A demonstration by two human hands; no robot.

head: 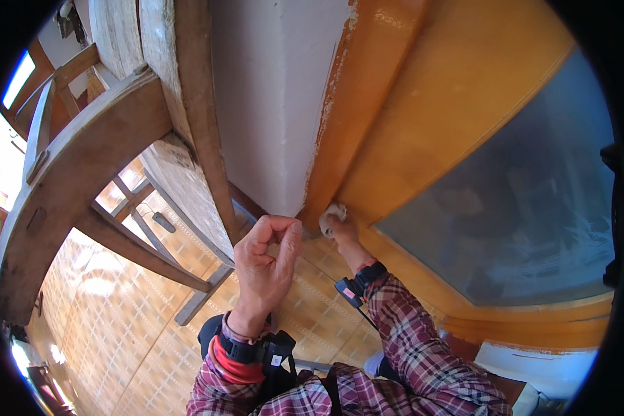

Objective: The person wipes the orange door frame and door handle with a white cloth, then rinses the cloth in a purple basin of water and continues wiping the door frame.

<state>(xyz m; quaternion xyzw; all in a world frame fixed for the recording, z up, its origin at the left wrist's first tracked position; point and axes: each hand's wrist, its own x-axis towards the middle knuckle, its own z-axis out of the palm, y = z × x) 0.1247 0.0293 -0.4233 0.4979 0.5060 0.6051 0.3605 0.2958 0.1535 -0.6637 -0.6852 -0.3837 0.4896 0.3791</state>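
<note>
My right hand (346, 233) grips a crumpled off-white cloth (337, 209), pressed low against the orange-painted door (437, 93) where it meets its frame (364, 78). Nearer to me, my left hand (268, 260) is raised with its fingers curled and the thumb tip meeting the index finger. Nothing shows between those fingers. Behind the left hand is the foot of a white wall corner (275, 130). A dark glass pane (509, 197) with pale scratch-like marks fills part of the door to the right of my right hand.
A wooden stand with thick, worn beams (99, 119) rises close on my left, and its foot (203, 296) rests on the patterned tile floor (119, 312). A small dark device with a cord (164, 222) lies on the tiles beyond. At lower right is a white ledge (535, 364).
</note>
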